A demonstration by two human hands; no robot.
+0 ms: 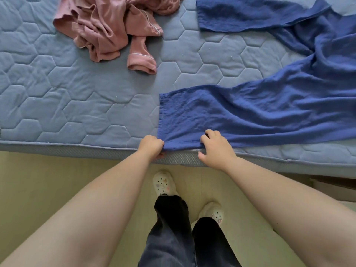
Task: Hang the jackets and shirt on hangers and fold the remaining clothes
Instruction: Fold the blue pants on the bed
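Blue trousers lie spread on the quilted blue mattress, legs pointing left, the near leg's hem by the front edge. My left hand pinches the near corner of that hem at the mattress edge. My right hand sits just to the right on the same leg's lower edge, fingers curled onto the cloth, thumb hanging below the edge. A crumpled pink garment with a zip lies at the far side, upper left of centre.
The mattress edge runs across the frame in front of me. Below it is pale floor, with my feet in white clogs and dark trousers. The left half of the mattress is bare quilt.
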